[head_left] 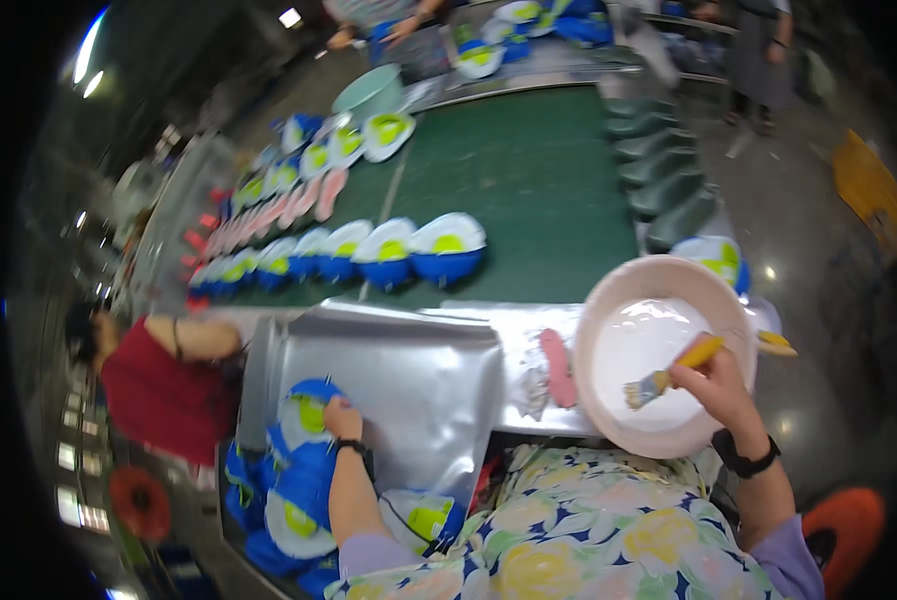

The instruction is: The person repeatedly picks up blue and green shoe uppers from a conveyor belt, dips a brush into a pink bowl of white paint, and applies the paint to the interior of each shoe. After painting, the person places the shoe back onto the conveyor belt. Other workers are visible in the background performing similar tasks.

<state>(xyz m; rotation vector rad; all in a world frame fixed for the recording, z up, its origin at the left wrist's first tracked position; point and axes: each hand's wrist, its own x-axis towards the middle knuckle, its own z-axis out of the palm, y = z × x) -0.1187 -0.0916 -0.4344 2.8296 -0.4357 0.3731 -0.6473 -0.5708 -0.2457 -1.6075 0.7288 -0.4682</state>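
My right hand (717, 388) is closed around the yellow handle of a paintbrush (655, 387). The bristles are over a large pale pink basin (597, 395) with white liquid in it. At the left, my left hand (343, 420) grips the edge of a blue, white and lime piece (311, 412) that looks like a shoe upper. Its fingertips are partly hidden. Below that, more such uppers (297, 520) lie heaped in a metal tray (399, 355), some of them behind my left forearm.
Rows of uppers (384, 245) and pink sole-shaped pieces (331, 195) lie on a green conveyor belt (519, 170). Dark curved forms (659, 170) line its right side. Beside the basin are a pink strip (557, 368) and another brush (775, 344). A person in red (174, 390) is at the left.
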